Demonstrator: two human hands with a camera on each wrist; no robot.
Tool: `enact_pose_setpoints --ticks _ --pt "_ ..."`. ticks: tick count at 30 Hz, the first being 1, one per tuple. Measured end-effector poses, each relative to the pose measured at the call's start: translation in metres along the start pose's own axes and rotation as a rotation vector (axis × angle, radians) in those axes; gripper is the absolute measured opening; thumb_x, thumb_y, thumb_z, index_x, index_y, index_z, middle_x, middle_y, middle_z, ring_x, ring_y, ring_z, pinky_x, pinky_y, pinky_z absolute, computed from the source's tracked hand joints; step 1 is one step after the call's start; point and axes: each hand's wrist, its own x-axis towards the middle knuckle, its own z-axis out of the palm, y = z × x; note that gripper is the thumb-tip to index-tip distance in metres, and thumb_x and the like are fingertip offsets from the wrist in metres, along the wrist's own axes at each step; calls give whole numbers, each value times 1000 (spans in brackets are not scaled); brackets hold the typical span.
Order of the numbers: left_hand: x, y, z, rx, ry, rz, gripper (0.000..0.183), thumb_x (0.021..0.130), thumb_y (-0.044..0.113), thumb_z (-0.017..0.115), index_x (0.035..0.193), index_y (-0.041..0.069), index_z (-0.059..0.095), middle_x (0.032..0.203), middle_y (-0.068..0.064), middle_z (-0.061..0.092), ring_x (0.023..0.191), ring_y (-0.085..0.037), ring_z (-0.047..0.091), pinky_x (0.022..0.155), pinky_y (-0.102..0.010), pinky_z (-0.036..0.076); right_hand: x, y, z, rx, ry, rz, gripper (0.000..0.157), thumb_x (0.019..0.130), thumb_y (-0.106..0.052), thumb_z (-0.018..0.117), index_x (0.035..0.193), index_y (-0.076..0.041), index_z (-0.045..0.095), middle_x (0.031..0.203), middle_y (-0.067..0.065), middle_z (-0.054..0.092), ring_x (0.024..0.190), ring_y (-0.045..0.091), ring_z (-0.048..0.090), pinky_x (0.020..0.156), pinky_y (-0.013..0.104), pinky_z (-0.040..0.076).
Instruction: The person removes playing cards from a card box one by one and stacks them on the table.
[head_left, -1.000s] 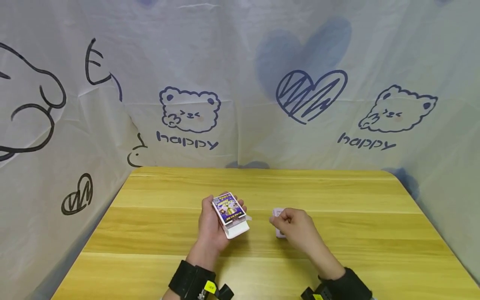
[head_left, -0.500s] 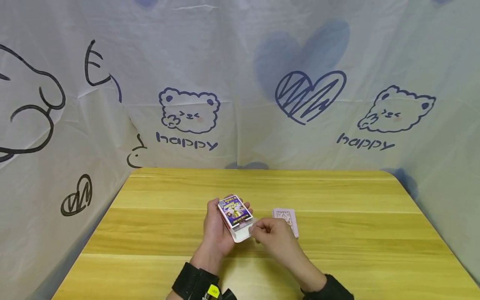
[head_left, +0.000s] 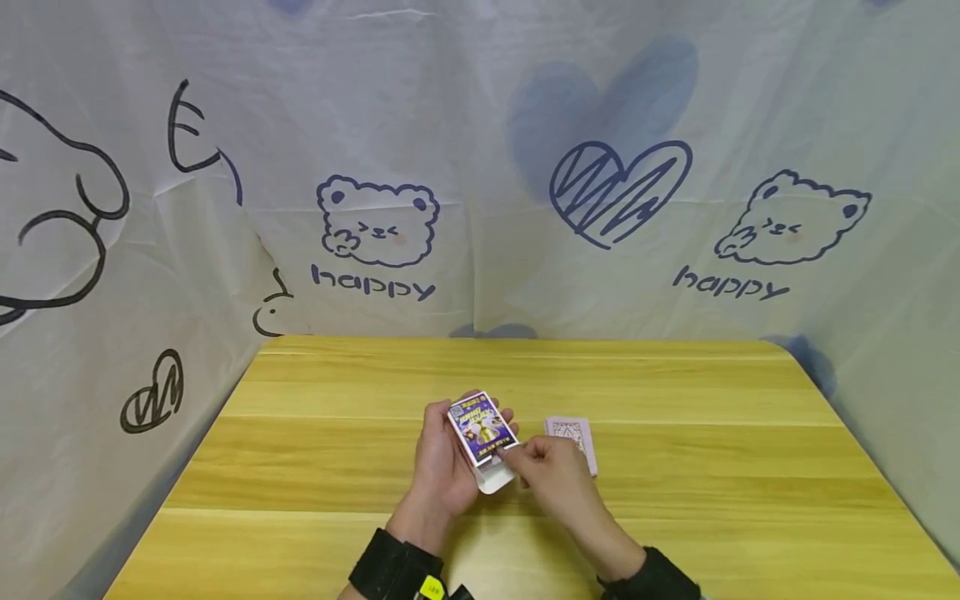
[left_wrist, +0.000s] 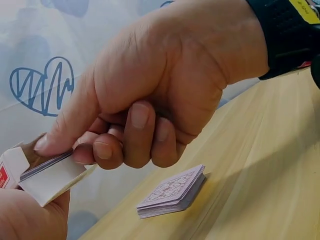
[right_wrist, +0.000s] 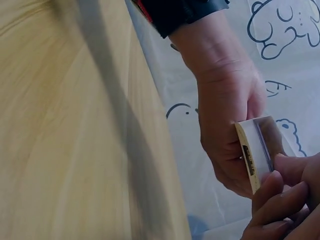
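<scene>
A purple-printed playing card box [head_left: 482, 427] lies in my left hand [head_left: 442, 467], which grips it along its sides. Its white end flap [head_left: 495, 478] hangs open toward me. At that open end, my right hand [head_left: 558, 479] has its thumb and curled fingers on a thin stack of playing cards [left_wrist: 47, 165] inside the box. The left wrist view shows the thumb reaching into the opening and the card edges beside the fingertips. A second deck of playing cards [head_left: 572, 435], patterned backs up, sits on the table just beyond the right hand.
The wood-grain table [head_left: 712, 433] runs out on both sides of the hands. White cloth [head_left: 480, 167] with drawn bears and hearts hangs behind and along the sides.
My right hand has come left from the deck on the table to the box's open end. My left hand has shifted slightly right and nearer with the box. The table deck stays put.
</scene>
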Motion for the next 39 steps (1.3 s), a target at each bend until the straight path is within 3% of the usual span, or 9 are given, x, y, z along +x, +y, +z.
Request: enact_pose_setpoints --ticks 4,8,12,21,23,25,29,34,39 --pt "0 0 0 6 4 14 49 100 39 26 141 13 33 136 -17 46 120 -35 53 101 -48 47 3 4 1 89 5 22 27 83 -20 73 67 -1 64 60 10 60 47 9 40 41 20 28" --pt "1 2 -2 -3 23 43 49 100 37 26 141 11 32 132 -17 47 118 -37 53 101 -48 47 3 3 1 276 -58 91 17 81 -12 72 78 4 64 65 5 58 51 10 41 43 19 33" --pt "2 5 -3 -25 37 57 50 99 36 27 142 10 29 131 -17 47 123 -38 49 103 -49 45 2 0 -2 339 -124 115 18 79 -6 70 88 7 63 65 0 56 50 8 39 42 19 32" --pt "2 9 -4 -35 42 58 49 100 36 27 141 11 31 132 -17 46 119 -36 53 104 -49 43 2 -4 -8 326 -228 104 23 75 -1 61 97 7 62 67 0 55 48 8 35 40 19 26" --pt "2 9 -4 -32 40 52 47 99 36 27 139 12 33 132 -16 46 118 -35 53 104 -49 43 2 -3 -8 300 -210 87 16 81 -8 64 91 5 63 71 0 57 52 9 39 43 21 30" --pt "2 8 -3 -28 36 41 46 99 37 27 138 13 34 133 -16 46 118 -34 53 105 -49 43 2 -3 -9 245 -173 62 19 86 -17 67 83 1 63 71 1 57 57 11 42 47 23 33" --pt "2 8 -2 -16 33 30 47 100 36 26 139 13 33 136 -15 44 122 -35 50 105 -48 43 3 -1 -12 124 -119 8 23 86 -24 71 76 -4 66 70 2 59 67 14 52 55 26 41" --pt "2 9 -4 -19 47 57 50 99 36 27 142 10 30 134 -19 43 122 -37 49 105 -50 43 5 0 -22 90 -220 -15 15 84 -16 72 86 -1 69 74 6 65 67 17 57 56 27 46" --pt "4 13 -8 -34 120 101 54 101 39 25 143 7 30 131 -21 46 121 -39 51 104 -51 44 8 2 -40 100 -319 -16 16 85 -14 72 87 2 69 72 4 62 64 14 51 53 23 41"
